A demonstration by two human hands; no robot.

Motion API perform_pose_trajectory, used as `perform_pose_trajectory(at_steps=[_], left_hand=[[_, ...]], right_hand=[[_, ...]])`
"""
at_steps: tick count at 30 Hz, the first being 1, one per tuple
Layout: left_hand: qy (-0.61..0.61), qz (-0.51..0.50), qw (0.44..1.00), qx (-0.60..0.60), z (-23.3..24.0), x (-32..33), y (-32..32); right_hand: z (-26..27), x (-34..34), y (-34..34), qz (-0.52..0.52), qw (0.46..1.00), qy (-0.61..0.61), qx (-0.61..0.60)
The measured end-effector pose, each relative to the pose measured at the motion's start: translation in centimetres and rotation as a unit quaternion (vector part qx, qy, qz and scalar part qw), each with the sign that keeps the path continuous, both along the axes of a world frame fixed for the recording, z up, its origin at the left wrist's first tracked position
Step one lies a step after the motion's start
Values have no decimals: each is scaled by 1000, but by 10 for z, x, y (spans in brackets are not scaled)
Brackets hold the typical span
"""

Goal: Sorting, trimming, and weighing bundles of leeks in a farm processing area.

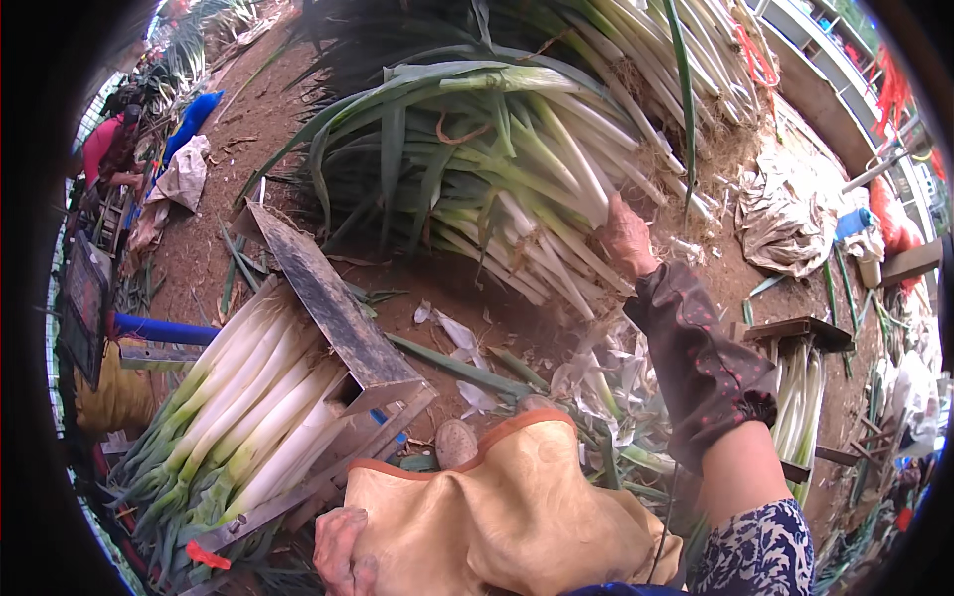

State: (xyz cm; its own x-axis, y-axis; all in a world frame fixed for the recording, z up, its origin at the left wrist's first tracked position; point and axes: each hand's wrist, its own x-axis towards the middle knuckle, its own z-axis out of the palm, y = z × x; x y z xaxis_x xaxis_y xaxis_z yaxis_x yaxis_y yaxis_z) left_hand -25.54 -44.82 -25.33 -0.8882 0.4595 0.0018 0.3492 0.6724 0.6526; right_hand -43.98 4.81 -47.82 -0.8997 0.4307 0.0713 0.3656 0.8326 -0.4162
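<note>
My right hand [630, 235], in a dark dotted sleeve cover, is closed around the root end of a long green onion [585, 175]. That stalk lies on top of a large heap of green onions [462, 179], their white ends to the right and dark leaves to the left. My left hand [341, 547] rests low by the edge of the tan apron [477, 514] over my lap; its fingers are partly cut off and no held thing shows. At left, a metal rack [335, 305] carries a row of peeled green onions [253, 402] with clean white shafts.
Peeled skins and cut leaves [462, 343] litter the soil around my shoes [455, 443]. At right stand a smaller rack [801, 331] with onions and a crumpled pale sack [786, 212]. Another person [112, 149] works at the far left, near a blue pole [164, 328].
</note>
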Motion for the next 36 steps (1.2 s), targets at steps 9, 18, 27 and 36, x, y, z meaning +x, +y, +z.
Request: perform_pose_trajectory(at_steps=[9, 18, 27, 36], left_hand=[[34, 0, 998, 49, -10, -2, -1], [-120, 68, 985, 98, 32, -32, 13], [-45, -215, 953, 209, -89, -139, 190], [-480, 108, 617, 614, -169, -154, 305]], right_hand=[[12, 16, 12, 73, 995, -36, -58], [65, 23, -7, 181, 971, -12, -158], [164, 48, -40, 265, 935, -106, -208], [127, 80, -66, 185, 896, -127, -384]])
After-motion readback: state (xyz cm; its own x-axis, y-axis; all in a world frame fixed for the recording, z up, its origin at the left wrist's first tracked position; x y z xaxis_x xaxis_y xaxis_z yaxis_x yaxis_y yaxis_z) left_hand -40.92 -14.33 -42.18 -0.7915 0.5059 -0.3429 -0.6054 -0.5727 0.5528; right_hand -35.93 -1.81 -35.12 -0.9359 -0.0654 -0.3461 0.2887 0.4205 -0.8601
